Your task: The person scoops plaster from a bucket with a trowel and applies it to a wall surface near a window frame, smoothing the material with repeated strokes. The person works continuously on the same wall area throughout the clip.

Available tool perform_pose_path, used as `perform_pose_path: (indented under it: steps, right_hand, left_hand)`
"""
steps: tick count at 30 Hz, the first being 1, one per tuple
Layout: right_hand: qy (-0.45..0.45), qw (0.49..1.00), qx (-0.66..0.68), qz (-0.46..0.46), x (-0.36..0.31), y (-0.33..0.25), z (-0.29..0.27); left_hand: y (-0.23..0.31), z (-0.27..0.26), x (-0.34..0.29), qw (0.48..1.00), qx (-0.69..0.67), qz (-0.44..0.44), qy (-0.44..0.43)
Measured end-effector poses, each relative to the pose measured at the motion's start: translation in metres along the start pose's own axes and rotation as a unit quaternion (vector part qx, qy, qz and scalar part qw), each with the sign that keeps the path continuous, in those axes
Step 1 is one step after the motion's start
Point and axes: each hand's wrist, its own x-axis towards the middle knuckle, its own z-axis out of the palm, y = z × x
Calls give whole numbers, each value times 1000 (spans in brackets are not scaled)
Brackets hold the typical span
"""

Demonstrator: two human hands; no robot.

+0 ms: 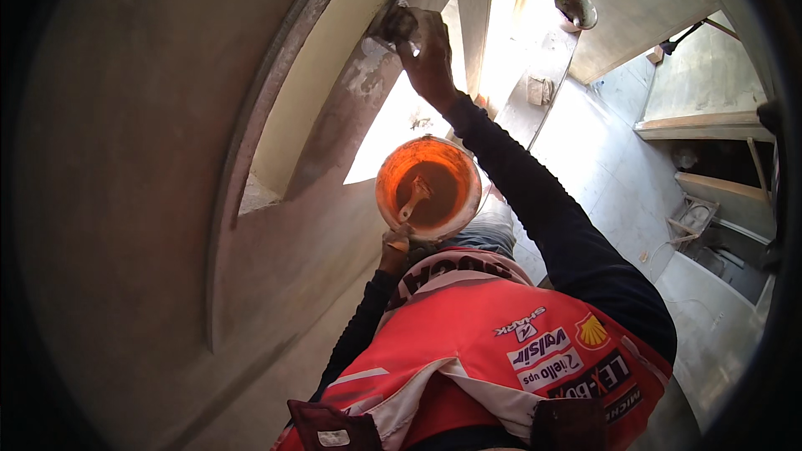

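- Nearest is the red shirt point(501, 326) of the person; its dark sleeves reach forward on both sides.
- Beyond it, the left hand point(396, 244) is closed on the near rim of the orange bucket point(390, 177), probably so that its mouth faces up and the content does not spill. The bucket is just beside the trouser leg point(499, 224); whether it rests there, I cannot tell.
- Inside the bucket, a brush point(411, 205) leans with its handle toward the near rim, perhaps for easy taking, above the brownish liquid point(447, 200).
- Farther, the right hand point(432, 58) has its fingers bent around a dark lump point(398, 25), held against the grey wall strip point(334, 121); the firm grip seems suited for pressing. The kind of lump is not clear.
- Far right, a small block point(540, 90) lies on a narrow desk point(558, 54), and a bowl point(587, 15) stands at its far end.
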Motion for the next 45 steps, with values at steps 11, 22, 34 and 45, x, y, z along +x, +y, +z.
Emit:
perform_pose_path:
  steps: [11, 22, 34, 45]
  right_hand:
    - [-35, 999, -11, 11, 1, 15, 6]
    - [-134, 990, 4, 37, -13, 5, 7]
    - [-158, 985, -4, 69, -8, -12, 3]
    - [-105, 993, 4, 56, -5, -4, 3]
  left_hand:
    - [0, 7, 8, 997, -65, -27, 13]
    - [29, 8, 9, 991, -92, -98, 14]
    - [-35, 7, 16, 991, -70, -83, 80]
    - [10, 16, 6, 944, -251, -205, 68]
